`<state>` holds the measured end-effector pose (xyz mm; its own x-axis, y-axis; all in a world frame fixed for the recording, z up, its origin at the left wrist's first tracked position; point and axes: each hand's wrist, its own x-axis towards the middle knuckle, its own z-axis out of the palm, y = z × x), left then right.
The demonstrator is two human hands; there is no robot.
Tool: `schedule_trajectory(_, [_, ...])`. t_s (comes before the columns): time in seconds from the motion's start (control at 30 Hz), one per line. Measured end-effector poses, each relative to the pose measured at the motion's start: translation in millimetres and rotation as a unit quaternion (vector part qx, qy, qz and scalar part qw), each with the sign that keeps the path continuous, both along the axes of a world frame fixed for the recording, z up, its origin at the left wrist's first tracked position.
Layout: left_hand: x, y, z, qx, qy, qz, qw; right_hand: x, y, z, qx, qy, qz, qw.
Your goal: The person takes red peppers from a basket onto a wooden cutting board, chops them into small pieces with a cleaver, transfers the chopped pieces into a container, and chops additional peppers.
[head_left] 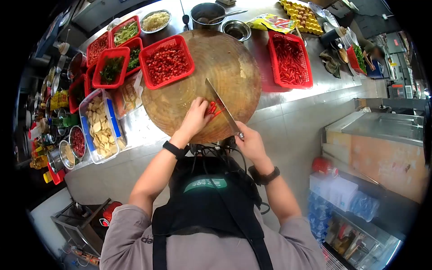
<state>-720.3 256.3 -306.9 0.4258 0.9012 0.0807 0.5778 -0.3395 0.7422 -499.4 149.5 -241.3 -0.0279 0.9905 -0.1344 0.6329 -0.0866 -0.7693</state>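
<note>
A large round wooden chopping board [225, 54] lies on the steel counter in front of me. My left hand [196, 116] rests on it, fingers curled against a few red chillies [213, 108]. My right hand [252, 145] is wrapped round the handle of a knife [223, 107]. The blade slants up and left across the board, just right of the chillies. A red basket of chopped red chillies [167, 62] sits on the board's upper left part. Right of the board stands a red basket of whole red chillies [291, 60].
On the left are red baskets of greens [111, 69], a clear tub of pale slices [101, 128] and metal bowls. Behind the board stand a metal pot [207, 15] and a small bowl [236, 30]. An egg tray [302, 18] is at the back right.
</note>
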Motion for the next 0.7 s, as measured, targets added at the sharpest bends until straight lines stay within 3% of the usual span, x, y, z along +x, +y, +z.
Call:
schedule_trajectory(0.4, [7.5,-11.9,8.5,0.018,0.035,-0.003,0.999,12.9,-1.3,1.3,0.007,-0.013,0.056,0.998])
schedule_trajectory(0.7, [8.4,-15.4,5.6,0.033,0.049,-0.012,0.998,14.4,-8.2,-0.7,-0.011,-0.01,0.034,0.999])
